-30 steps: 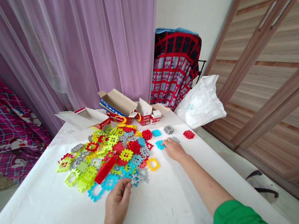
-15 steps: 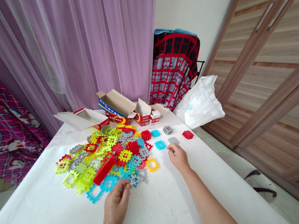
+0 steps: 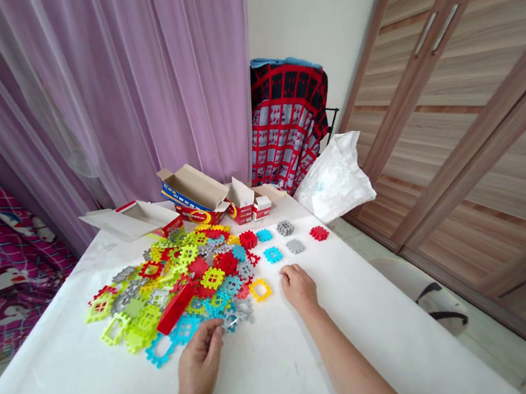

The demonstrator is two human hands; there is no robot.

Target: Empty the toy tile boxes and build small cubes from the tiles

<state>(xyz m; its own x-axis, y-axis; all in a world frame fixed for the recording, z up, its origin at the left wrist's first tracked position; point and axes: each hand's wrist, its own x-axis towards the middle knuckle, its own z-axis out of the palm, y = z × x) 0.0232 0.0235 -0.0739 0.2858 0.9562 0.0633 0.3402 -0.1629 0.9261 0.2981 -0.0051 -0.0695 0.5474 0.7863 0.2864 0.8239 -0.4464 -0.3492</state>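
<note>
A heap of interlocking plastic building pieces (image 3: 187, 254) in yellow, green, red, blue and grey covers the table's middle left. My left hand (image 3: 201, 352) is at the heap's near edge, thumb and forefinger closed beside a grey piece (image 3: 232, 322). Whether they grip it is unclear. A long red piece (image 3: 175, 308) lies tilted on the heap. To the right, my right hand (image 3: 300, 286) is closed above the white table, with nothing seen in it. Just beyond it are a blue square frame (image 3: 273, 255) and a flat grey piece (image 3: 295, 246). A yellow frame (image 3: 260, 290) lies between both hands.
Opened cardboard boxes (image 3: 193, 190) stand along the table's back. A grey stack (image 3: 285, 228), a red stack (image 3: 248, 239), a blue piece (image 3: 264, 235) and a red piece (image 3: 319, 233) lie at the right. A white plastic bag (image 3: 333, 177) is at the far right corner.
My right hand has drawn back toward me from the flat grey piece, which now lies fully in view. My left hand has stayed at the heap's edge. The whole view has shifted slightly.
</note>
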